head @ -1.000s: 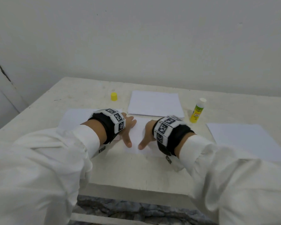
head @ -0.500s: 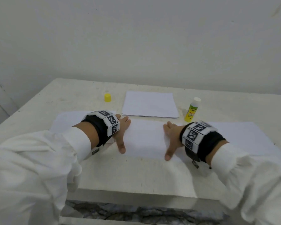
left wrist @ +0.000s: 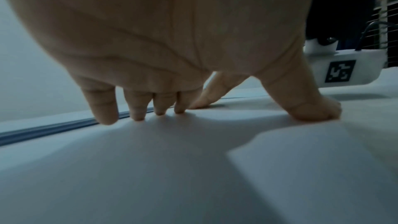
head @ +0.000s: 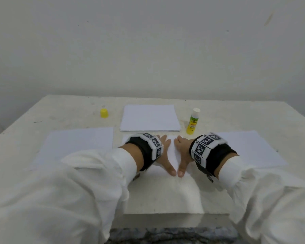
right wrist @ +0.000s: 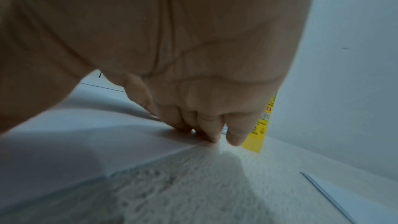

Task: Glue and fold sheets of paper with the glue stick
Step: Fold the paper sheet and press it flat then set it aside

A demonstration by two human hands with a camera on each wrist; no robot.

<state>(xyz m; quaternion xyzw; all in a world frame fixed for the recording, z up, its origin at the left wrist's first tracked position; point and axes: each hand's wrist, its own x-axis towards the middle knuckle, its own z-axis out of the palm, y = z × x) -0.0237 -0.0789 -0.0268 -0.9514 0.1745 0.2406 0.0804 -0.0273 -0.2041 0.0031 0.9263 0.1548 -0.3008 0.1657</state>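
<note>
A folded white sheet point(head: 173, 152) lies flat on the table in front of me. My left hand point(head: 165, 155) and right hand point(head: 181, 154) press on it side by side, fingers straight, thumbs almost meeting at its near edge. In the left wrist view the fingertips point(left wrist: 137, 113) and thumb rest on the paper point(left wrist: 193, 159). In the right wrist view the fingertips point(right wrist: 212, 132) press at the paper's edge point(right wrist: 86, 134). The uncapped glue stick point(head: 193, 123) stands upright behind my right hand, and its yellow cap point(head: 104, 113) sits at the far left.
A stack of white paper point(head: 150, 118) lies behind my hands. One single sheet point(head: 77, 145) lies to the left and another point(head: 250, 148) to the right. The pale table point(head: 165, 196) ends at a front edge near me, and a wall stands behind.
My right hand slid out to the right along the sheet half a second ago and has come back to the middle beside the left hand. The left hand stayed pressing on the paper.
</note>
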